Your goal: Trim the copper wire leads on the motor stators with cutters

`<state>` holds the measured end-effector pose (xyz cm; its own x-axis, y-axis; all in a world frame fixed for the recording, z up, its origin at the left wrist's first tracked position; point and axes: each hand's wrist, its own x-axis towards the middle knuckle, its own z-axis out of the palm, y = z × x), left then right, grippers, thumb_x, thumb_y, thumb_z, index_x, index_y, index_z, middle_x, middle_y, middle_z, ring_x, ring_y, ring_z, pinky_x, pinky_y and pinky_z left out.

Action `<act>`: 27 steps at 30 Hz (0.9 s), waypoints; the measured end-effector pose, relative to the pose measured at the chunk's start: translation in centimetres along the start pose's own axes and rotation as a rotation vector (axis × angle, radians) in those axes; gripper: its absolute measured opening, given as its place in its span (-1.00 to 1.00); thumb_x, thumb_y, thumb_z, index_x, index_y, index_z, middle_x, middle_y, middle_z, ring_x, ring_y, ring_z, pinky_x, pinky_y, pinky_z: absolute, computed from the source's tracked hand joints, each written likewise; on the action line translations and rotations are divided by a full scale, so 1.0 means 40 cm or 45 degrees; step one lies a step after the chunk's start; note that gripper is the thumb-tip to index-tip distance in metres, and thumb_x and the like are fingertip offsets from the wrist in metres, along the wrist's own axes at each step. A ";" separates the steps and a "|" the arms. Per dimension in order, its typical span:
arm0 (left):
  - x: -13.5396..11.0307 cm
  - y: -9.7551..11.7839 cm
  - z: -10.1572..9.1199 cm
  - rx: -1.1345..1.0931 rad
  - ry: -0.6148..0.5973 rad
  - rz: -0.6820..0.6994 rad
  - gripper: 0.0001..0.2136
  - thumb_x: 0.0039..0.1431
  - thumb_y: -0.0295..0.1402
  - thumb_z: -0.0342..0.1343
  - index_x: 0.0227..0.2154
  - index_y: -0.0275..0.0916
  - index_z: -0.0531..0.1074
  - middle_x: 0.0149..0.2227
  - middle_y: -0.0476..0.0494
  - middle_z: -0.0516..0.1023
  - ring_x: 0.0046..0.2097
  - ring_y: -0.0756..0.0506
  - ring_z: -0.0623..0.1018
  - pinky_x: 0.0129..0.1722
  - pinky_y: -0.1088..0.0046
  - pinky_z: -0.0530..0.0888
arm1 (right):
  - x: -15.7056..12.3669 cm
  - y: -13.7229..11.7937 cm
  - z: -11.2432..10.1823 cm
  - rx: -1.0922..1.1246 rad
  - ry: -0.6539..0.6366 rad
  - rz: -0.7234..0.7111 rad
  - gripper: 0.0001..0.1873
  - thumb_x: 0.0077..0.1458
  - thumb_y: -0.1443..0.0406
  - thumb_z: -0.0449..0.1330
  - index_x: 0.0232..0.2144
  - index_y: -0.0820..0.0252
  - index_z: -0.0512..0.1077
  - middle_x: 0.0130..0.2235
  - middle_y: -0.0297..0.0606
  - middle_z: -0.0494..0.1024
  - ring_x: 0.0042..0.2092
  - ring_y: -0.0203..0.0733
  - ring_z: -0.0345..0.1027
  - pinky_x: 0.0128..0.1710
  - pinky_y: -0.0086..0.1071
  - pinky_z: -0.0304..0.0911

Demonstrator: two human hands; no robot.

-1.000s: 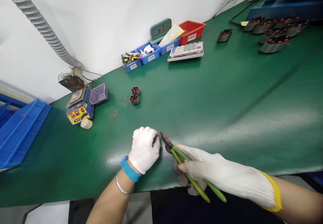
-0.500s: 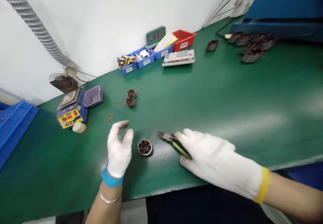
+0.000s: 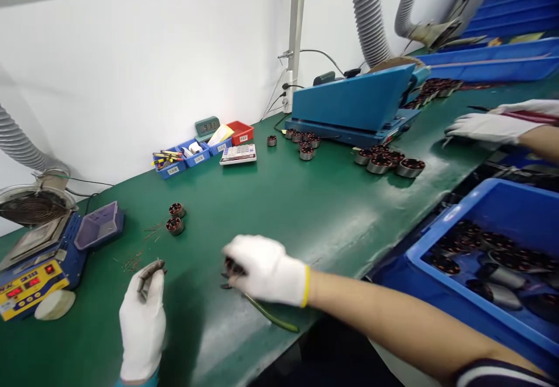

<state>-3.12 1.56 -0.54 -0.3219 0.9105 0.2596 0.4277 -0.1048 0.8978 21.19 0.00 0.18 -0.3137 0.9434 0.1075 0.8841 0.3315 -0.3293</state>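
Note:
My right hand (image 3: pixel 266 270), in a white glove with a yellow cuff, is low over the green bench (image 3: pixel 305 212). Its fingertips are closed round a small dark motor stator (image 3: pixel 232 268). The green-handled cutters (image 3: pixel 271 316) lie on the bench under that hand, with one handle sticking out toward the near edge. My left hand (image 3: pixel 142 317), in a white glove with dirty fingertips, is lifted to the left of it. Its fingers are loosely spread and hold nothing. Two more small stators (image 3: pixel 175 218) sit further back, beside scattered wire clippings (image 3: pixel 133 262).
A blue soldering station (image 3: pixel 30 270) and a purple tray (image 3: pixel 98 231) stand at left. Small parts bins (image 3: pixel 197 153), a calculator (image 3: pixel 238 153), a blue machine (image 3: pixel 349 102) and several larger stators (image 3: pixel 386 163) are beyond. A blue crate (image 3: pixel 441 253) of stators is at right. Another person's gloved hand (image 3: pixel 489 126) rests far right.
The view swung right and up. My right hand laid the cutters down and moved left onto the stator that my left hand had set on the bench. My left hand drew back leftward.

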 end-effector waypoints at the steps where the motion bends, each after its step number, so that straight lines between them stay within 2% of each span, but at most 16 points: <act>1: -0.004 0.001 0.004 0.000 -0.019 -0.008 -0.59 0.07 0.00 0.17 -0.18 -0.23 0.52 -0.14 -0.19 0.63 -0.03 -0.29 0.60 0.15 0.01 0.45 | -0.006 0.067 -0.030 -0.022 0.049 0.145 -0.60 0.11 0.07 0.18 -0.03 0.04 0.46 -0.07 -0.20 0.56 -0.09 -0.02 0.47 -0.17 -0.27 0.30; 4: -0.019 0.002 0.025 -0.001 -0.126 -0.065 -0.55 0.03 0.01 0.19 -0.16 -0.24 0.51 -0.10 -0.24 0.63 0.01 -0.32 0.59 0.13 0.02 0.46 | 0.011 0.281 -0.114 -0.114 0.146 0.613 -0.53 0.13 0.05 0.16 0.03 0.11 0.45 -0.01 -0.02 0.53 -0.08 0.15 0.47 -0.17 -0.13 0.33; 6: -0.026 -0.001 0.037 0.001 -0.207 -0.094 -0.53 0.01 0.02 0.19 -0.13 -0.24 0.50 -0.05 -0.27 0.61 0.06 -0.34 0.56 0.17 0.00 0.43 | 0.039 0.392 -0.148 -0.172 0.218 0.855 -0.44 0.17 0.05 0.12 0.13 0.21 0.38 0.06 0.13 0.48 -0.03 0.26 0.45 -0.15 -0.04 0.35; 8: -0.028 -0.009 0.043 0.022 -0.272 -0.115 -0.52 0.03 0.02 0.18 -0.10 -0.23 0.49 0.01 -0.28 0.59 0.11 -0.35 0.53 0.21 0.00 0.38 | 0.058 0.455 -0.155 -0.237 0.326 1.015 -0.33 0.23 0.06 0.05 0.27 0.31 0.21 0.19 0.29 0.33 0.06 0.32 0.40 -0.09 0.01 0.33; 10: -0.026 -0.023 0.045 0.037 -0.297 -0.126 -0.53 0.07 0.01 0.16 -0.08 -0.23 0.48 0.03 -0.28 0.58 0.14 -0.35 0.52 0.23 -0.01 0.36 | 0.058 0.472 -0.135 -0.302 0.408 1.063 -0.21 0.24 0.04 0.05 0.35 0.37 0.05 0.31 0.36 0.14 0.17 0.36 0.30 0.02 0.04 0.29; 12: -0.019 -0.040 0.048 0.039 -0.288 -0.127 -0.53 0.10 0.00 0.15 -0.06 -0.23 0.46 0.05 -0.30 0.56 0.15 -0.35 0.51 0.24 -0.01 0.36 | 0.035 0.461 -0.098 -0.346 0.416 0.999 -0.17 0.22 -0.01 0.08 0.37 0.33 0.02 0.37 0.28 0.09 0.23 0.33 0.23 0.09 0.00 0.25; 14: -0.014 -0.055 0.058 0.036 -0.240 -0.121 -0.54 0.14 -0.05 0.13 0.00 -0.25 0.42 0.10 -0.34 0.53 0.16 -0.34 0.51 0.23 0.02 0.39 | -0.005 0.440 -0.059 -0.372 0.370 0.889 -0.19 0.22 -0.06 0.07 0.35 0.28 0.09 0.35 0.20 0.16 0.22 0.29 0.25 0.11 -0.02 0.25; 17: -0.006 -0.065 0.088 0.147 -0.176 -0.096 -0.51 0.19 -0.17 0.10 0.13 -0.29 0.32 0.19 -0.40 0.45 0.20 -0.30 0.48 0.23 0.09 0.41 | -0.062 0.424 -0.025 -0.402 0.297 0.751 -0.17 0.24 -0.10 0.00 0.25 0.52 0.22 0.26 0.42 0.26 0.19 0.44 0.25 0.13 0.13 0.19; 19: 0.009 -0.065 0.114 0.372 -0.156 -0.039 -0.48 0.19 -0.25 0.13 0.18 -0.32 0.28 0.24 -0.42 0.39 0.27 -0.29 0.42 0.28 0.14 0.36 | -0.067 0.428 -0.013 -0.401 0.256 0.626 -0.24 0.28 -0.07 -0.04 0.15 0.54 0.33 0.18 0.47 0.34 0.18 0.50 0.25 0.13 0.20 0.13; 22: 0.057 -0.066 0.151 0.525 -0.039 -0.060 -0.36 0.14 -0.28 0.21 0.26 -0.34 0.20 0.29 -0.41 0.34 0.34 -0.25 0.32 0.35 0.24 0.25 | -0.006 0.422 0.012 -0.418 0.251 0.403 -0.25 0.26 -0.03 -0.01 0.11 0.62 0.36 0.17 0.55 0.34 0.19 0.54 0.22 0.13 0.22 0.11; 24: 0.097 -0.067 0.168 0.598 0.039 -0.087 -0.26 0.10 -0.26 0.26 0.30 -0.37 0.13 0.33 -0.45 0.27 0.38 -0.29 0.26 0.37 0.21 0.22 | 0.058 0.385 0.033 -0.379 0.231 0.239 -0.23 0.27 -0.02 -0.03 0.13 0.65 0.36 0.18 0.53 0.34 0.21 0.51 0.21 0.17 0.20 0.09; 27: 0.151 -0.066 0.186 0.652 0.080 -0.115 -0.11 0.02 -0.22 0.33 0.35 -0.40 0.05 0.31 -0.49 0.29 0.35 -0.37 0.29 0.33 0.14 0.26 | 0.125 0.289 0.059 -0.284 0.162 0.016 -0.28 0.29 -0.02 -0.05 0.19 0.47 0.37 0.23 0.29 0.39 0.26 0.34 0.23 0.24 0.11 0.10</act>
<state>0.09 10.34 -3.99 -0.4201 0.8793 0.2243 0.7492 0.1965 0.6325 29.04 8.54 -5.29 -0.2683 0.9363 0.2266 0.9467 0.2998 -0.1181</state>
